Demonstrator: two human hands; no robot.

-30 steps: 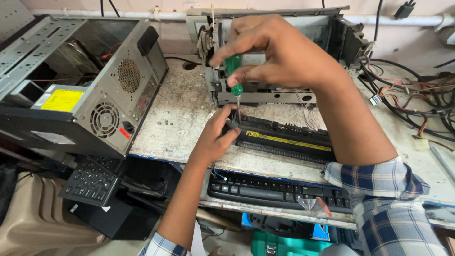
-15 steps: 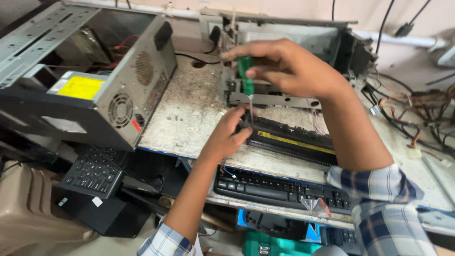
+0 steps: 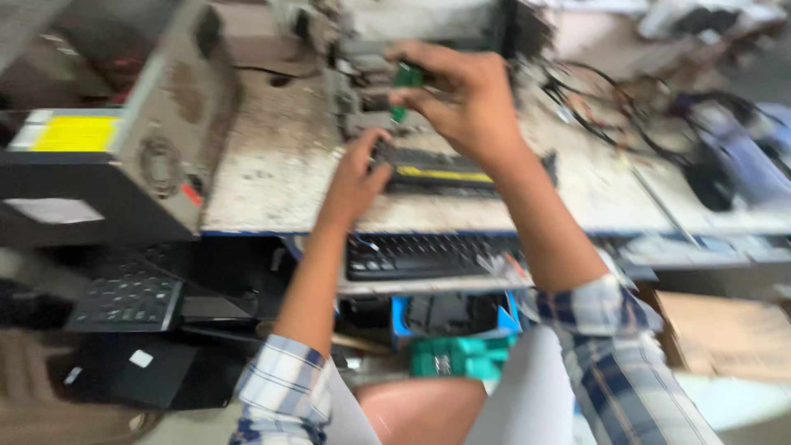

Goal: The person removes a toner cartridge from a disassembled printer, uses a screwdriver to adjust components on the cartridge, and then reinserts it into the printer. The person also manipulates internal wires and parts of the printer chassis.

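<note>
Worn white tabletop carries a black printer assembly. Left hand rests half-open on its end; right hand, above, grips a green-handled screwdriver.

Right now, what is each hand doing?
Left hand: resting on the black part with the yellow strip; grip cannot be told.
Right hand: closed around the green-handled screwdriver.

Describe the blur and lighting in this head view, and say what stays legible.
Head view: strong motion blur smears the whole frame. The right hand with its green-handled screwdriver and the left hand on the black unit with a yellow strip are soft but recognisable. The keyboard keys run together. Light is flat and even, with a washed-out top right corner.
</note>
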